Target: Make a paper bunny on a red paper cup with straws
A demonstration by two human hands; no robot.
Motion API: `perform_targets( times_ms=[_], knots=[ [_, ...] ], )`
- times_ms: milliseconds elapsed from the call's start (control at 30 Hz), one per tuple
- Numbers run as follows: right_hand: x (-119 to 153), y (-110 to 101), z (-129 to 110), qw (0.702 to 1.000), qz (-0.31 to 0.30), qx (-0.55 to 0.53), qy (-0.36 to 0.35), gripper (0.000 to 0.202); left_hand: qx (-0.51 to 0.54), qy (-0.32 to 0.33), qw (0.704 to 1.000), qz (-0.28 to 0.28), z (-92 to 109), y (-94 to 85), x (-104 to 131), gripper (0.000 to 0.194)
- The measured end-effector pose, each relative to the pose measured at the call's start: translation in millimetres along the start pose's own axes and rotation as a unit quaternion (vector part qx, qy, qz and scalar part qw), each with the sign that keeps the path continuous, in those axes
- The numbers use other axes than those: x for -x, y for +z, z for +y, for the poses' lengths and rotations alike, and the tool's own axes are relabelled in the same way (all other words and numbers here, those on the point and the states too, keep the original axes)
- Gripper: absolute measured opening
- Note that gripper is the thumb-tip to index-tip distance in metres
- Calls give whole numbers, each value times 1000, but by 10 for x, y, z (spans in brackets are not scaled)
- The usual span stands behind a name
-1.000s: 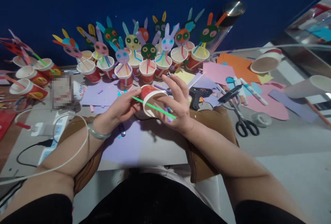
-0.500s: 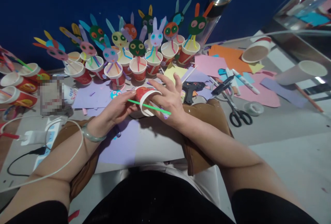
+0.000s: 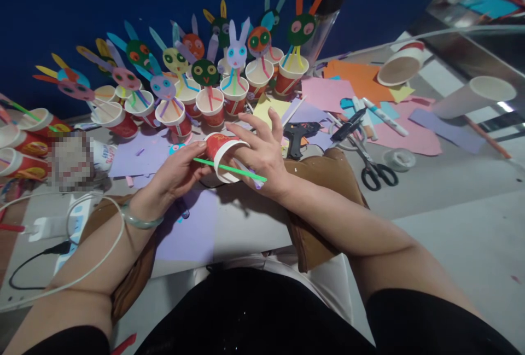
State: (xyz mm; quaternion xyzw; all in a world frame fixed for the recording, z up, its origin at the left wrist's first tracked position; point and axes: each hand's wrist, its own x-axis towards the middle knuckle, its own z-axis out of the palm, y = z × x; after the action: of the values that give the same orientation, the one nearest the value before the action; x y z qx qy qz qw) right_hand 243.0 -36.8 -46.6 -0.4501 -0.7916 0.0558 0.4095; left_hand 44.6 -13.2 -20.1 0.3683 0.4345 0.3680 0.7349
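A red paper cup (image 3: 217,146) with a white rim lies tilted between my hands, its mouth towards me. My left hand (image 3: 179,172) grips the cup's base side, fingers partly hidden behind it. From the left fingertips a bright green strip (image 3: 233,168) runs across the cup's mouth to my right hand (image 3: 264,152). Some right fingers reach into the cup and hold its rim, while others are raised and spread. A small purple strip end (image 3: 259,183) shows beneath the right hand, beside the green strip's end.
Behind stand several finished cups with rabbit-eared paper faces, one green-faced figure (image 3: 301,29) among them. To the right lie a black glue gun (image 3: 298,139), scissors (image 3: 371,169), a tape roll (image 3: 400,159) and coloured paper (image 3: 356,82). A power strip (image 3: 77,223) with cables sits left.
The camera view has shifted slightly, so the table things appear further left and higher at the back. Both hands keep the cup and green strip in nearly the same hold.
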Motion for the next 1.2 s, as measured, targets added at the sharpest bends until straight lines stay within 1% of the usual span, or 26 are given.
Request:
perform_targets(
  times_ms=[167, 333, 433, 600, 767, 900, 967, 1067, 1200],
  knots=[
    [-5, -7, 2, 1000, -6, -19, 8, 15, 5, -10, 1000, -1, 14, -33, 6, 15],
    [0, 16, 27, 999, -6, 31, -20, 11, 9, 1, 1000, -6, 1, -56, -3, 16],
    [-9, 17, 21, 998, -21, 53, -31, 13, 5, 3, 1000, -15, -7, -73, -12, 16],
    [-24, 15, 5, 997, -43, 60, -38, 14, -2, 5, 1000, -5, -8, -106, -14, 14],
    [-24, 18, -8, 994, -20, 93, -48, 15, -14, 3, 1000, -2, 14, -89, 4, 18],
    [-29, 8, -23, 993, -19, 100, -57, 20, -29, 5, 1000, -9, 34, -61, 19, 21],
    [-28, 15, -14, 992, -17, 107, -63, 20, -32, 4, 999, -13, 40, -59, 21, 20],
    [-17, 40, 18, 990, -6, 116, -74, 20, -32, 1, 999, -4, 42, -71, 20, 18],
    [8, 61, 54, 991, 0, 104, -80, 18, -41, -10, 999, 7, 30, -96, 22, 22]
  ],
)
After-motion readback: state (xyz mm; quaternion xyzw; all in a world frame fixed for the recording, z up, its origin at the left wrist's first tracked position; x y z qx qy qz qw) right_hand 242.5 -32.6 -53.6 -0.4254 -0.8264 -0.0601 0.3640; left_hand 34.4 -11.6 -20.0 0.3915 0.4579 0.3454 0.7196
